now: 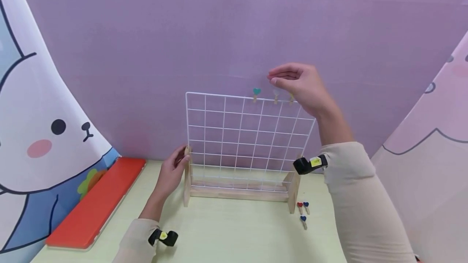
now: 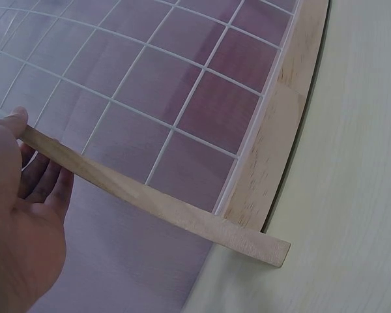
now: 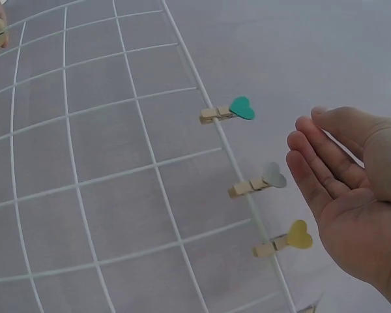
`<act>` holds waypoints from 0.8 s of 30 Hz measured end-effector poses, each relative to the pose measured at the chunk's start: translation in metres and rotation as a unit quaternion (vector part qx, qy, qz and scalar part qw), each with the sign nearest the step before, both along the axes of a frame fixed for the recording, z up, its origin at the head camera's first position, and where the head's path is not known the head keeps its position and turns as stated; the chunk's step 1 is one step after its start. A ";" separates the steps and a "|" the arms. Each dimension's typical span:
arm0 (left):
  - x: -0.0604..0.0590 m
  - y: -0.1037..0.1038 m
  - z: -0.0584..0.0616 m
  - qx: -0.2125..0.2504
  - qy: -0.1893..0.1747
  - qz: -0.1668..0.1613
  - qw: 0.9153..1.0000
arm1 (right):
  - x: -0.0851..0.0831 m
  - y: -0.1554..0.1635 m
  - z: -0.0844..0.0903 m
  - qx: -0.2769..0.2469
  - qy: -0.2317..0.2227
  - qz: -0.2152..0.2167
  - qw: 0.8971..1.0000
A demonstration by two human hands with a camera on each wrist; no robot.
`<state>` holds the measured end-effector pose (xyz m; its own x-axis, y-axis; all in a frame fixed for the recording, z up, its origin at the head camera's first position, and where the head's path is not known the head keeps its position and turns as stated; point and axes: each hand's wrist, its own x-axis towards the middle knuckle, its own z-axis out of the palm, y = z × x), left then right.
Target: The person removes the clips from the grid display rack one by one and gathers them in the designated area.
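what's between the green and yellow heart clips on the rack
A pale heart clip sits between the green clip and the yellow clip; the right wrist view shows it.

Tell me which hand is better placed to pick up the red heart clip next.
Probably the right hand: it holds nothing and is on the same side as the red heart clip. The left hand grips the left wooden upright.

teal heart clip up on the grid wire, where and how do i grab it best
Probably pinch the clip by its heart end, front and back, coming from above: that end stands free over the top wire, while the wooden lower part straddles the wire.
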<state>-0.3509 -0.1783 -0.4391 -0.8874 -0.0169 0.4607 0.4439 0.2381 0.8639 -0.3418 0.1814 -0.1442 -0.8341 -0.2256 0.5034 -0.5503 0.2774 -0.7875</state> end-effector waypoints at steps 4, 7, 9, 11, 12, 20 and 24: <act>0.000 0.000 0.000 -0.002 -0.003 0.003 1.000 | -0.004 -0.005 -0.002 0.008 -0.015 -0.002 1.000; 0.001 0.000 -0.001 -0.003 -0.005 0.004 1.000 | -0.007 -0.009 -0.003 0.016 -0.016 -0.003 1.000; 0.001 0.000 -0.001 -0.003 -0.005 0.004 1.000 | -0.008 -0.011 -0.003 0.023 -0.013 -0.006 1.000; 0.000 0.000 -0.001 -0.002 -0.005 0.004 1.000 | -0.009 -0.014 -0.002 0.031 -0.010 -0.007 0.999; 0.000 0.000 -0.001 -0.003 -0.004 0.004 1.000 | -0.010 -0.015 -0.002 0.035 -0.009 -0.007 0.999; -0.001 0.000 -0.001 0.002 0.001 0.001 1.000 | -0.011 -0.021 -0.004 0.078 -0.025 -0.014 0.997; -0.001 0.001 -0.001 -0.001 0.000 0.002 1.000 | -0.011 -0.022 -0.005 0.093 -0.023 -0.014 0.995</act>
<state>-0.3518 -0.1776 -0.4402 -0.8871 -0.0191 0.4613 0.4436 0.2411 0.8632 -0.3531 0.1596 -0.1494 -0.8630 -0.2871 0.4157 -0.5042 0.4356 -0.7457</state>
